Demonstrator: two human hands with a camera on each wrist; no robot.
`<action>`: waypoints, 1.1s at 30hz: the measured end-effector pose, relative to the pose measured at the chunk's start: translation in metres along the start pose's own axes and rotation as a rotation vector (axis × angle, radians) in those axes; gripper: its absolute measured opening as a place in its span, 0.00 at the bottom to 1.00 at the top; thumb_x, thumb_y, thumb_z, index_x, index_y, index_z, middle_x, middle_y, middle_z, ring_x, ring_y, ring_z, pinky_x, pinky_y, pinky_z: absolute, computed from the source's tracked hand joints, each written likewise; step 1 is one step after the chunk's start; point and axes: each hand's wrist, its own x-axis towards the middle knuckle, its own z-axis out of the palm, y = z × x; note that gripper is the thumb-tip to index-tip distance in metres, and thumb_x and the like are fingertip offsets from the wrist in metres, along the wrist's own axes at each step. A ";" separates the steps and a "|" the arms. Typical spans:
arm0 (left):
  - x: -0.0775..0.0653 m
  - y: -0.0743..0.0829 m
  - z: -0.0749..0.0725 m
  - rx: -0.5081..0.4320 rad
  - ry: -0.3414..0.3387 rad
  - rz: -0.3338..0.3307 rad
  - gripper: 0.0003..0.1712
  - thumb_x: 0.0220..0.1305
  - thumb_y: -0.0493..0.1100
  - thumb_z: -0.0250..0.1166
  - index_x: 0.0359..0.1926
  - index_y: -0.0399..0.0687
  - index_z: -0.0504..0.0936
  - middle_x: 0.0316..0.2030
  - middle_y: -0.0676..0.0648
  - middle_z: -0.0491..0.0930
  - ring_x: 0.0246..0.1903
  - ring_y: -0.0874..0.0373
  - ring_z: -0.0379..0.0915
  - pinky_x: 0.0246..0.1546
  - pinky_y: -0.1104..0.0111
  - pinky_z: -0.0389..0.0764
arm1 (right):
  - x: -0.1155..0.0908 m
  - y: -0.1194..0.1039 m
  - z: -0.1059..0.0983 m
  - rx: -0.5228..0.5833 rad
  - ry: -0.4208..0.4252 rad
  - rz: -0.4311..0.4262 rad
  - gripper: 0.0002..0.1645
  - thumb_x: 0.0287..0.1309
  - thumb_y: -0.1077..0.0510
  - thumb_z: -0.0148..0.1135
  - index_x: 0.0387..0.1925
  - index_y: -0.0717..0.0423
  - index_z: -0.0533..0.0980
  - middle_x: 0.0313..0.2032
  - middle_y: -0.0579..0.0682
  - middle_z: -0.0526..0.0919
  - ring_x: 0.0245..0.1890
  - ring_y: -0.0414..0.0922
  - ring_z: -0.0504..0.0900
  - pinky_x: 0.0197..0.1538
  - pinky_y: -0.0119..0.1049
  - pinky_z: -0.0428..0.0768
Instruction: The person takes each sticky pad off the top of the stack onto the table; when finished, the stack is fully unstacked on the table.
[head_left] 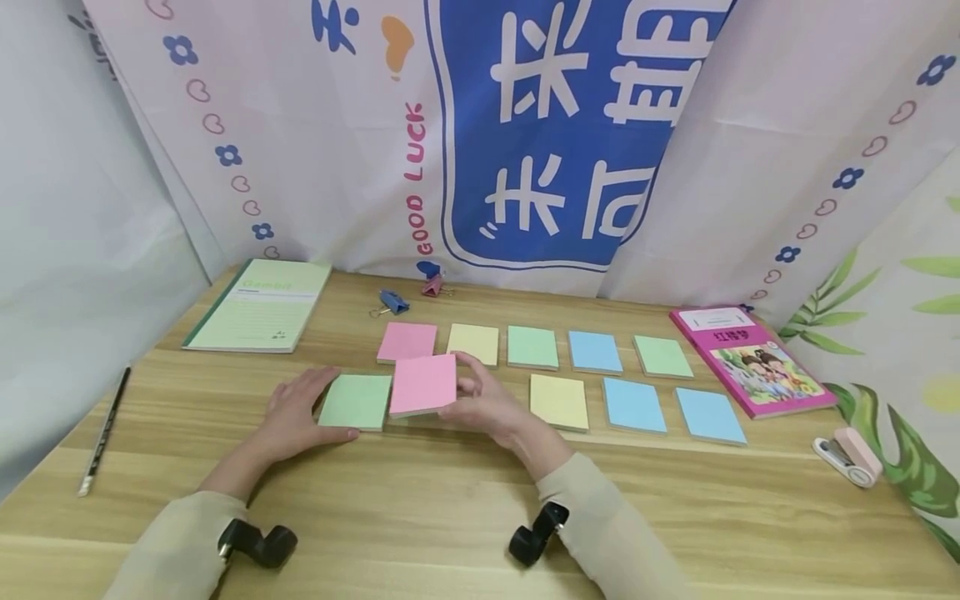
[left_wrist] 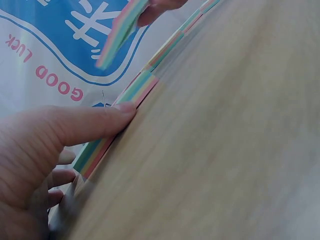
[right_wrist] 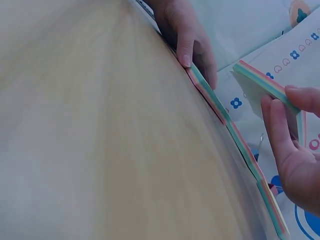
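Observation:
My left hand (head_left: 296, 417) grips a green-topped sticky note pad (head_left: 356, 402) lying on the table, thumb along its front edge and fingers at its far left. In the left wrist view, the thumb presses the striped edge of that pad (left_wrist: 145, 86). Just to the right, my right hand (head_left: 487, 407) holds a pink-topped sticky note pad (head_left: 423, 383) by its right side. The right wrist view shows this pad (right_wrist: 270, 84) raised off the table and tilted, between thumb and fingers. It partly overlaps the pink pad (head_left: 407, 340) and yellow pad (head_left: 474, 342) behind.
More pads, such as a blue one (head_left: 634, 406) and a yellow one (head_left: 559, 402), lie in two rows. A notebook (head_left: 258, 307) and pencil (head_left: 105, 429) are left, binder clips (head_left: 393, 302) behind. A pink book (head_left: 753, 362) and stapler (head_left: 849, 457) lie right.

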 end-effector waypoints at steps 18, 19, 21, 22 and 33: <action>0.000 0.002 0.000 -0.004 -0.005 -0.007 0.55 0.34 0.63 0.68 0.59 0.35 0.58 0.56 0.31 0.56 0.57 0.35 0.44 0.50 0.41 0.38 | -0.021 0.008 -0.033 0.058 0.002 0.068 0.52 0.43 0.80 0.52 0.65 0.51 0.40 0.49 0.65 0.67 0.34 0.48 0.77 0.42 0.39 0.74; -0.001 0.002 0.000 -0.005 -0.006 -0.008 0.55 0.34 0.63 0.68 0.59 0.35 0.58 0.56 0.31 0.56 0.57 0.35 0.43 0.50 0.41 0.38 | -0.021 0.008 -0.033 0.057 0.004 0.071 0.52 0.43 0.80 0.52 0.65 0.51 0.40 0.49 0.65 0.67 0.34 0.48 0.77 0.42 0.39 0.73; -0.001 0.002 0.000 -0.005 -0.006 -0.007 0.55 0.34 0.63 0.68 0.59 0.35 0.58 0.56 0.31 0.56 0.57 0.35 0.43 0.50 0.41 0.37 | -0.022 0.007 -0.033 0.043 0.007 0.074 0.52 0.44 0.79 0.52 0.65 0.51 0.39 0.49 0.66 0.67 0.34 0.48 0.77 0.43 0.40 0.73; -0.001 0.002 0.000 -0.009 -0.006 -0.004 0.55 0.34 0.63 0.68 0.59 0.35 0.58 0.56 0.30 0.56 0.56 0.35 0.43 0.50 0.41 0.37 | -0.023 0.006 -0.033 0.035 0.012 0.077 0.52 0.44 0.79 0.52 0.65 0.51 0.39 0.49 0.66 0.66 0.34 0.49 0.77 0.43 0.40 0.73; 0.002 0.003 -0.011 -0.021 -0.086 -0.006 0.56 0.39 0.63 0.65 0.59 0.30 0.55 0.56 0.28 0.55 0.56 0.35 0.46 0.51 0.42 0.45 | -0.045 -0.015 -0.043 -0.157 0.056 0.109 0.47 0.46 0.71 0.58 0.64 0.58 0.44 0.49 0.70 0.62 0.40 0.53 0.75 0.45 0.44 0.71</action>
